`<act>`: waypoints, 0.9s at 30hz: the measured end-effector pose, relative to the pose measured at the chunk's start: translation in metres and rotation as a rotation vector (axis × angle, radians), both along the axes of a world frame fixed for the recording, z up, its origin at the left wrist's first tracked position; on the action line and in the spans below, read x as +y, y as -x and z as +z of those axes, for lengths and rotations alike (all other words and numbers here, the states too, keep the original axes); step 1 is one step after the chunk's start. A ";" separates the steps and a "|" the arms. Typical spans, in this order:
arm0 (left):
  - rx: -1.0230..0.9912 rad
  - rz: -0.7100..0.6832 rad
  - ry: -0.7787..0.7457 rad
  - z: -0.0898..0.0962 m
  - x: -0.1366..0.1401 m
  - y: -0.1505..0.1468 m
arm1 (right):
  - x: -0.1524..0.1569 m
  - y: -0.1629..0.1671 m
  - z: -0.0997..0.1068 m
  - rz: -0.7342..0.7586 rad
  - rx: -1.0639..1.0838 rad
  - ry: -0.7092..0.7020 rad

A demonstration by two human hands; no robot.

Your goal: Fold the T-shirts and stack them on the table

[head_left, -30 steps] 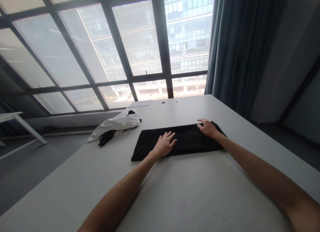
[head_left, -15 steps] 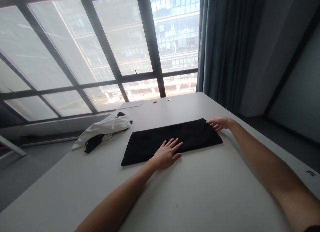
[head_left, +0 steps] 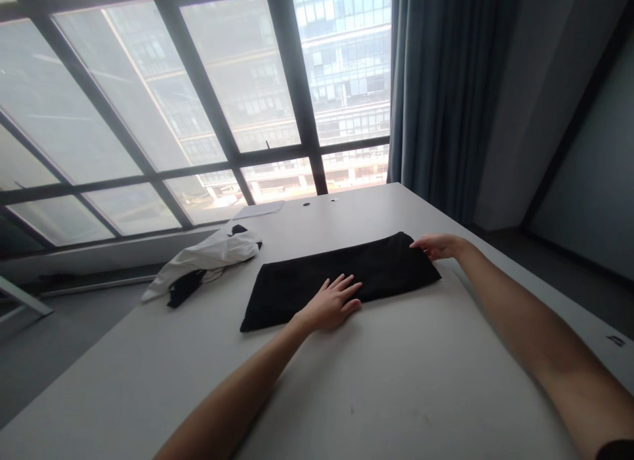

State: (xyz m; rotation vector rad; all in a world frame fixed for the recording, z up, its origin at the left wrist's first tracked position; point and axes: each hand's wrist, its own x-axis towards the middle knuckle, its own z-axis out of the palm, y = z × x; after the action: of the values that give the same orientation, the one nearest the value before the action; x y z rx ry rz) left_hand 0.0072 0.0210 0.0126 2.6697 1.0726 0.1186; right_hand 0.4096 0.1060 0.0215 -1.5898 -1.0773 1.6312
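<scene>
Right grip (head_left: 436, 246) first: fingertips are pinched on the far right corner of the black cloth (head_left: 292, 294), so yeah, it's got hold of fabric there. Can't really tell whether that corner is lifted off or just touching what's under it. Left grip (head_left: 333, 305) isn't grasping anything, just laid palm down with the fingers spread over the near edge of the cloth, around the middle.

The cloth itself is folded into a long flat rectangle lying on the white surface (head_left: 376, 374), in front of the person, long side running left to right and angled a bit, with the right end farther away. It's too dark to make out the layers.

Just past its left end there's a crumpled white garment (head_left: 211, 254) with black parts, bunched near the left edge. Farther back is a pale flat sheet (head_left: 258, 210), then a small dark round spot (head_left: 306, 204) near the far edge. Way off on the right there's a small dark mark (head_left: 616, 341). Beyond all that: big dark-framed windows (head_left: 242, 77) and a blue-grey curtain (head_left: 440, 103) on the right.
</scene>
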 end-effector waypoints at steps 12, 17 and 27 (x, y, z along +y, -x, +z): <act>-1.000 0.296 0.606 0.017 0.063 -0.132 | -0.005 0.037 0.022 0.040 0.348 -0.210; -1.240 0.420 0.905 0.018 0.074 -0.135 | -0.005 0.089 0.020 0.053 0.486 -0.172; -1.389 0.521 0.954 -0.027 0.095 -0.112 | 0.002 0.115 -0.012 0.014 0.317 -0.328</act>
State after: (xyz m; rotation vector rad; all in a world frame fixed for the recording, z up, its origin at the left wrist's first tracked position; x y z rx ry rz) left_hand 0.1189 0.1158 -0.0147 0.9438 0.8572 1.0329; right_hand 0.2945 0.1081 0.0094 -1.0748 -1.1174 1.5558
